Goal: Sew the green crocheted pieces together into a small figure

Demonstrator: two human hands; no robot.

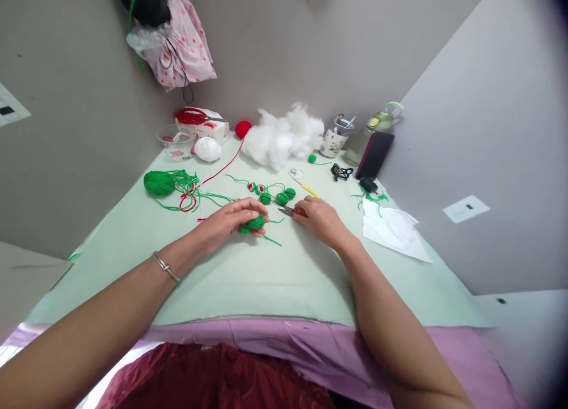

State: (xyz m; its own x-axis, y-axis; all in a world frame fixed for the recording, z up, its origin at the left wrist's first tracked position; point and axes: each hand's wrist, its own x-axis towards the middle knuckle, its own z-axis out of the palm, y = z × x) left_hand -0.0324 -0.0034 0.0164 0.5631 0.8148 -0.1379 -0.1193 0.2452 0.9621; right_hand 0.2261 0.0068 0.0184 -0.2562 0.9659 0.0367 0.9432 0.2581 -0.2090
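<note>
My left hand [237, 222] is closed round a small green crocheted ball [256, 222], with loose yarn tails trailing to the right. A second green piece [244, 230] shows under the fingers, partly hidden. To the right, my right hand [319, 218] grips a small pair of scissors [287, 211]; the blades point left toward the ball without touching it, and the handles are mostly covered by fingers. Just beyond the hands lie several green crocheted balls [283, 198] and small red, white and green pieces [255, 188]. A yellow-handled crochet hook [309, 190] rests near my right hand.
White stuffing [284, 137] is heaped at the back by red yarn [243, 129] and white yarn [207, 150]. Green yarn [160, 183] lies tangled at left. At right stand a pen cup [333, 142], a bottle [361, 142] and a phone [375, 154], with white paper [393, 231] nearer.
</note>
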